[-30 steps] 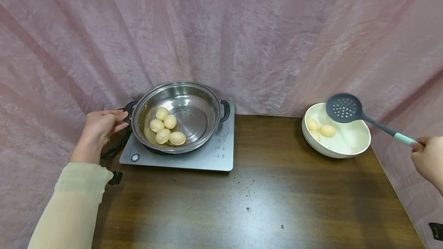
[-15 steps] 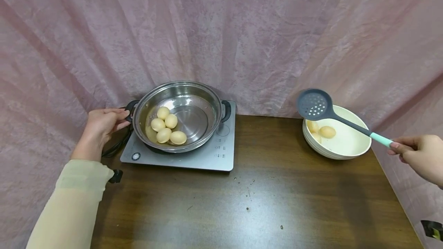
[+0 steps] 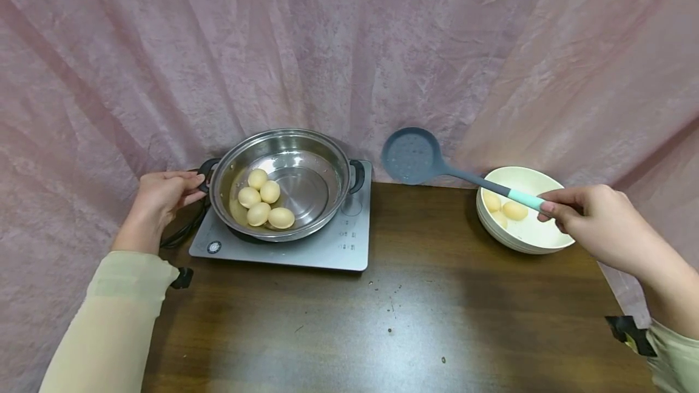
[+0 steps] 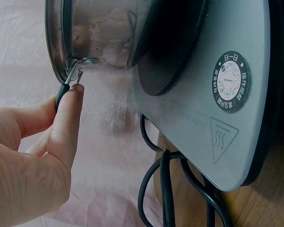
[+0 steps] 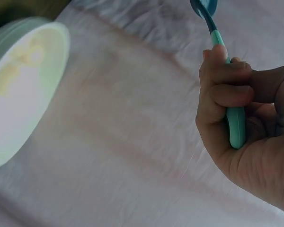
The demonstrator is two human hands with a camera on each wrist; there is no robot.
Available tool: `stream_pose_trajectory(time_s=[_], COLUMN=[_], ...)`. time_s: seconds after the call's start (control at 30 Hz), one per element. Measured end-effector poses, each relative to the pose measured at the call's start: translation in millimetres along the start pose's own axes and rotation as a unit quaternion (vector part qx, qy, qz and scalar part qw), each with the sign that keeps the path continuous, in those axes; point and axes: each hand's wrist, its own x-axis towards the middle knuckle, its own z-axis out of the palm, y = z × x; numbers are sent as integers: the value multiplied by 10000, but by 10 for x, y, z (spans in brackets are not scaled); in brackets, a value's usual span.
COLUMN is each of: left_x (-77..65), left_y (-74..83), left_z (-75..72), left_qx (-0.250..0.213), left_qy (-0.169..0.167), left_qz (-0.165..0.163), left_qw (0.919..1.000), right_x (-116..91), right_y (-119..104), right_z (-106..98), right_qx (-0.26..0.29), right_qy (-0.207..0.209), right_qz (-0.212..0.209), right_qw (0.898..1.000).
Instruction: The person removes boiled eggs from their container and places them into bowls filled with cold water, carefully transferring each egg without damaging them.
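My left hand (image 3: 164,196) pinches the black side handle (image 4: 61,94) of a steel pot (image 3: 314,223) between thumb and fingers. Several pale eggs (image 3: 258,214) sit in shallow liquid at the pot's left side. With curled fingers my right hand (image 3: 595,223) grips the mint-green handle (image 5: 235,125) of a grey skimmer (image 3: 412,156). The skimmer's perforated head bears no egg and hangs in the air right of the pot. Below the skimmer's handle stands a cream bowl (image 3: 537,226) with eggs (image 3: 515,210) at its left side. The right hand partly covers the bowl's right rim.
The pot stands on a silver induction cooker (image 3: 306,256) on a brown wooden table (image 3: 327,332). Black cables (image 4: 165,184) run beside the cooker's left edge. A pink curtain (image 3: 349,47) hangs close behind the table. Small dark specks dot the tabletop.
The right hand has carried the skimmer leftward from over the cream bowl to near the pot's right side. The left hand keeps its hold on the pot handle.
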Motion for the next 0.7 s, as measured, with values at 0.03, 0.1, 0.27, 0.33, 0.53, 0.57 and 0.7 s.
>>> stream_pose_trajectory(time_s=[0.03,0.1,0.27,0.33,0.53,0.57,0.7], left_x=[-4,-9,-7,0,20,21,21], left_y=[1,4,1,-4,-12,-12,-2], left_z=[0,4,5,2,-5,-6,-9], left_qx=[-36,-38,-148,-205,-289,-273,-135], left_qy=[-7,-2,-34,-51,-56,-54,-54], left_qz=[-4,15,92,106,105,95,-10], left_qw=[10000,10000,9998,9997,9995,9996,9999], right_x=[39,120,351,435,636,660,734], right_y=[-79,-247,-630,-765,-1111,-1154,-1280], right_z=[15,56,234,328,623,667,823], right_qx=[-2,-11,-107,-117,-309,-366,-589], right_qy=[22,51,236,256,174,166,217], right_qz=[-84,-161,-602,-793,-1110,-1156,-1355], right_qw=[10000,9999,9978,9965,9932,9925,9888])
